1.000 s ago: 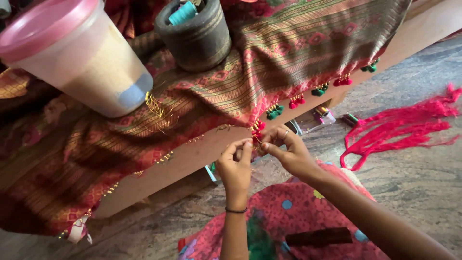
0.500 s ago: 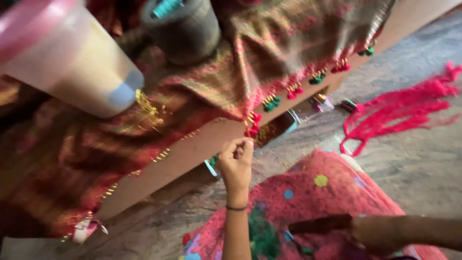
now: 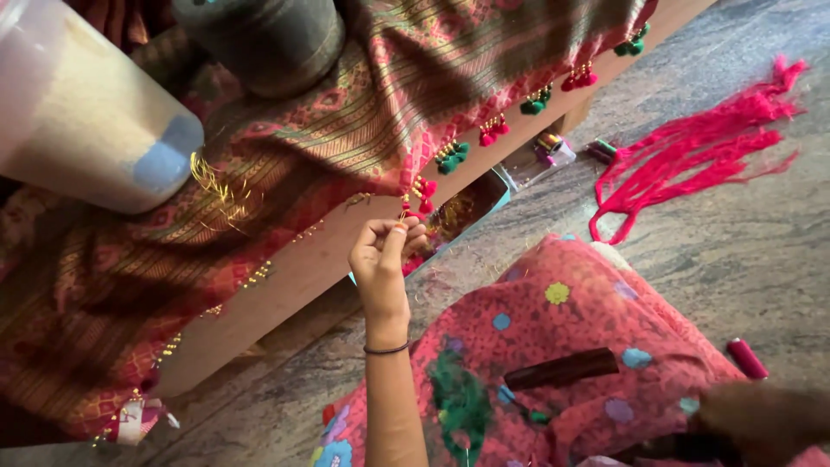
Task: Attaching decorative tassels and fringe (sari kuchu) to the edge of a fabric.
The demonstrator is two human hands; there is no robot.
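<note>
1. Two hands belong to the person, but only the left hand [image 3: 385, 259] is clearly shown: it is raised to the hem of the patterned woven cloth [image 3: 346, 130], fingers curled tightly together, thumb and fingertips pinched on a small red tassel [image 3: 417, 201] at the fabric's edge.
2. The cloth is draped over a low wooden bench [image 3: 285, 277], so that its fringe of red and green tassels hangs free within reach – a placement that presumably keeps the hem taut and accessible.
3. The fabric is weighted from above by a dark round vessel [image 3: 259, 39] and a pale plastic container [image 3: 82, 121], apparently to stop it sliding off.
4. The right hand [image 3: 765, 415] is seen only as a blur at the lower right, near the lap; whether it is open or closed cannot be told.
5. A hank of pink thread [image 3: 692, 156] is spread on the stone floor [image 3: 761, 259], well apart from the working hand, and a red spool [image 3: 745, 357] lies near the knee.
6. Compared with one second earlier, both hands were then joined at the hem – now the right has been withdrawn toward the lap, while the left has stayed on the tassel.
</note>
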